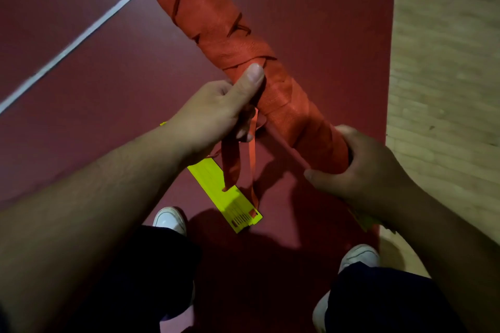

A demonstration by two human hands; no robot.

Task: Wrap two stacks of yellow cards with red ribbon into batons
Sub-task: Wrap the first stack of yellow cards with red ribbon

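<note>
To do this turn well, I judge I should pull the loose ribbon (232, 165) taut with my left hand (216, 113). Its thumb presses the last turn onto the baton (216, 16) and its fingers (243, 132) pinch the hanging strands, while my right hand (368, 170) is clamped round the near end. The baton slants from far to near right above the mat (81, 76), covered in overlapping, uneven red turns. A yellow card (224, 197) lies below it with ribbon through its slot.
</note>
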